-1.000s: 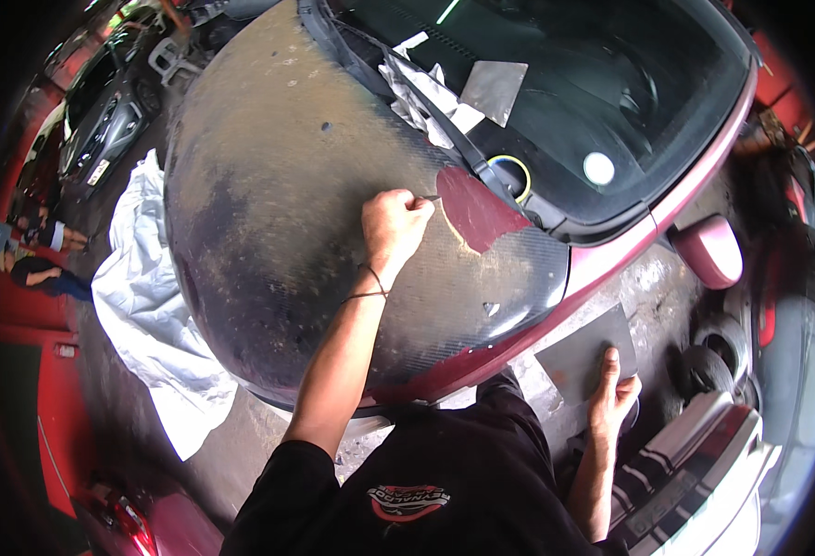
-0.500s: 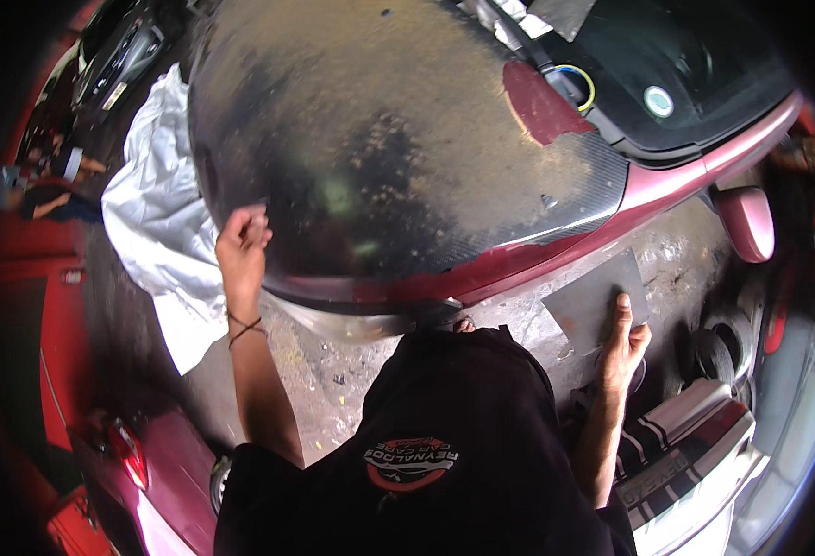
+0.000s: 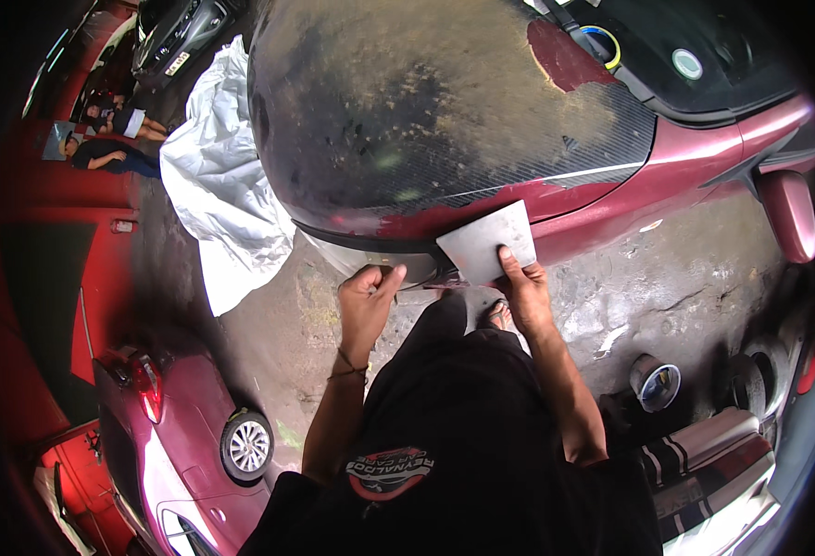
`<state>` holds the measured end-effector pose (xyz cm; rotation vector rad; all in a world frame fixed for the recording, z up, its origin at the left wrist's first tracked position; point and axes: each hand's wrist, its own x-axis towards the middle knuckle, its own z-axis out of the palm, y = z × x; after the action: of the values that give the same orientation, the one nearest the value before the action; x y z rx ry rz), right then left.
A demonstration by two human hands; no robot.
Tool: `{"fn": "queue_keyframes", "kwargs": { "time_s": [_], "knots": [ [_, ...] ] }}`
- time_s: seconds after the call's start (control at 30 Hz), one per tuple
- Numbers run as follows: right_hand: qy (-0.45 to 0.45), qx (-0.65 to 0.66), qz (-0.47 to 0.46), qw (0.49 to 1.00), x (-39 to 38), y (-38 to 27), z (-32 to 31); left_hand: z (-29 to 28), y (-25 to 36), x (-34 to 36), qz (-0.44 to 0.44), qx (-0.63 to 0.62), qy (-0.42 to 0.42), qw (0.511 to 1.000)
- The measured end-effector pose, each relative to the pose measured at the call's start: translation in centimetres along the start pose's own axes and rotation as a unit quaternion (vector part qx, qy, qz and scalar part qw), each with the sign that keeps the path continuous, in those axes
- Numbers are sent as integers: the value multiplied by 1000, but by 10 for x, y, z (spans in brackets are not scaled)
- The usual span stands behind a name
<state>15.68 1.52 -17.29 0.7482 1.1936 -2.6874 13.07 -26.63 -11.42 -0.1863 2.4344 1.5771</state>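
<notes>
My right hand (image 3: 525, 292) grips a thin, flat grey sheet (image 3: 493, 239) by its lower edge, thumb on top. Held up in front of the car's front corner, the sheet hides part of the fender and headlight. My left hand (image 3: 369, 295) is closed in a pinch to the left of the sheet and apart from it. Whatever its fingertips hold, if anything, is too small to make out. Beyond both hands lies the hood (image 3: 407, 120) of a dark red car, its carbon-patterned surface patchy with brown and black.
A silvery cover (image 3: 227, 176) drapes down at the hood's left. A roll of tape (image 3: 602, 46) rests near the windshield. Another dark red car (image 3: 181, 408) stands behind left; a striped bumper (image 3: 704, 463) and a round can (image 3: 656, 382) are right. Two people (image 3: 116, 148) are far left.
My left hand has come down and right, away from the hood toward my right hand. The right hand has raised the sheet and brought it left, in front of the fender. My view has shifted.
</notes>
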Motion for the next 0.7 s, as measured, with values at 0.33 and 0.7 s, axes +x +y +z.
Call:
{"fn": "queue_keyframes", "kwargs": {
  "time_s": [0.33, 0.7],
  "knots": [
    [79, -4, -64, 995, 18, 32, 42, 5, 26, 49, 121, 11, -58, 991],
    [124, -61, -166, 976, 22, 31, 51, -50, -18, 53, 145, -40, -84, 985]
  ]
}}
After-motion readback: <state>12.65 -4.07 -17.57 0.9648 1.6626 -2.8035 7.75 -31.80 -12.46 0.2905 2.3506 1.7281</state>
